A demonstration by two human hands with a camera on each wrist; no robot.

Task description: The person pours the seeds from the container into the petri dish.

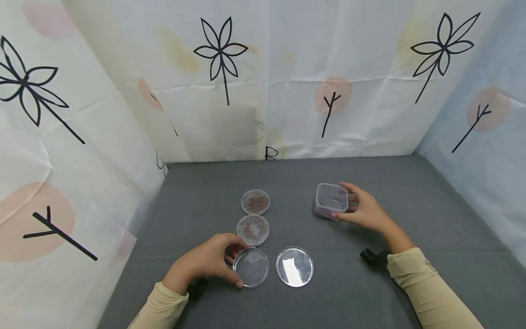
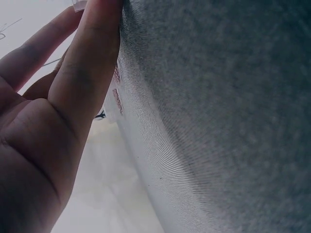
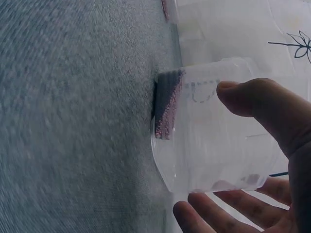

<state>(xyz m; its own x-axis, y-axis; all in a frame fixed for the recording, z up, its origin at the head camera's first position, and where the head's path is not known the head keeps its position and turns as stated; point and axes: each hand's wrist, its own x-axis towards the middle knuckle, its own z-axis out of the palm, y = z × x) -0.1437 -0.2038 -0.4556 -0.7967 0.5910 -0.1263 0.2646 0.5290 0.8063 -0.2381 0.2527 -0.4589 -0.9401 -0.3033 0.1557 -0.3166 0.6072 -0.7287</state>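
Observation:
My left hand (image 1: pixel 211 258) holds a clear round petri dish (image 1: pixel 256 267) by its left edge, thumb at the near side and fingers at the far side. In the left wrist view only a sliver of clear plastic (image 2: pixel 79 5) shows at the fingertips. Further right, my right hand (image 1: pixel 365 212) grips a clear square plastic container (image 1: pixel 328 203) between thumb and fingers. Small pinkish granules (image 3: pixel 167 114) lie banked toward one side of its bottom in the right wrist view.
Two round dishes with reddish-brown granules, a farther one (image 1: pixel 255 202) and a nearer one (image 1: pixel 252 230), stand beyond the left hand's dish. Right of that dish lies another clear round dish (image 1: pixel 295 269). Patterned cloth walls (image 1: pixel 287 114) border the grey table (image 1: pixel 349 292).

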